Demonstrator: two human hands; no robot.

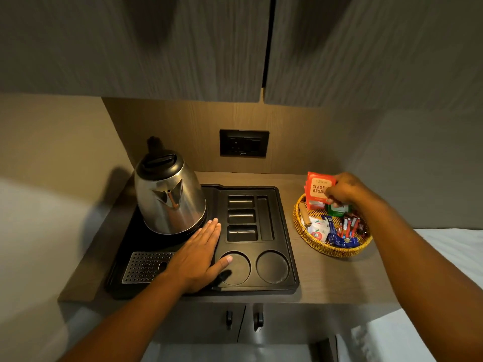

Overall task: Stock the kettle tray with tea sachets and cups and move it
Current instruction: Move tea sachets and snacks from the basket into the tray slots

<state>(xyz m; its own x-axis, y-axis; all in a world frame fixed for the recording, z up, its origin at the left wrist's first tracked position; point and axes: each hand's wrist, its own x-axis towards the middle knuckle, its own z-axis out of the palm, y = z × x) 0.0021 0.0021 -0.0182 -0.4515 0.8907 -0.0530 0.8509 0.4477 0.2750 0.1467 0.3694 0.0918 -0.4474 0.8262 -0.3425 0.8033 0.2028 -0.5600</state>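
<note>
Black moulded plastic kettle tray (285, 246) sat on the brown wood-grain worktop (326, 278), all slots and both round cup wells empty. Steel dome kettle (170, 197) stood on the tray's rear left. Left hand (196, 257) lay flat, fingers spread, on the tray centre, likely steadying it. Right of the tray, right hand (345, 189) pinched red tea sachets (317, 189) above the round woven wicker basket (300, 226), probably to load slots. Black wall socket (244, 143) behind the tray; grey cabinets above.
</note>
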